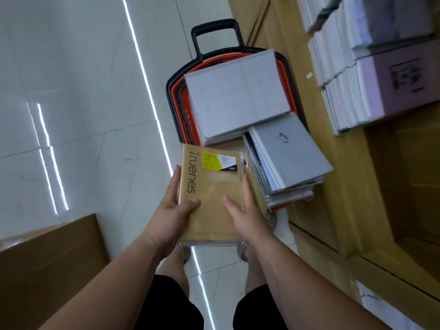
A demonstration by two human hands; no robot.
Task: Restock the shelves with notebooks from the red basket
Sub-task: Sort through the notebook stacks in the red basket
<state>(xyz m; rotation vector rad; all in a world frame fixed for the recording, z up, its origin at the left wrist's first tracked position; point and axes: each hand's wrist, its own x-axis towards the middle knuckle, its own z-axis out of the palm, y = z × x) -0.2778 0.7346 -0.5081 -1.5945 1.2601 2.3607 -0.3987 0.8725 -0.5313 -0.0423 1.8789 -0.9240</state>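
Glossy floor (83,91) under tan, plastic-wrapped notebook (214,191)

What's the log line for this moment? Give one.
left hand: grips brown notebook | right hand: grips it | basket: grey notebooks stacked

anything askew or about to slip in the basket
The penguin notebook stack lies skewed and fanned, overhanging the red basket toward the shelf; it might slide off. The Truenes notebook pack held by left hand and right hand looks fine.
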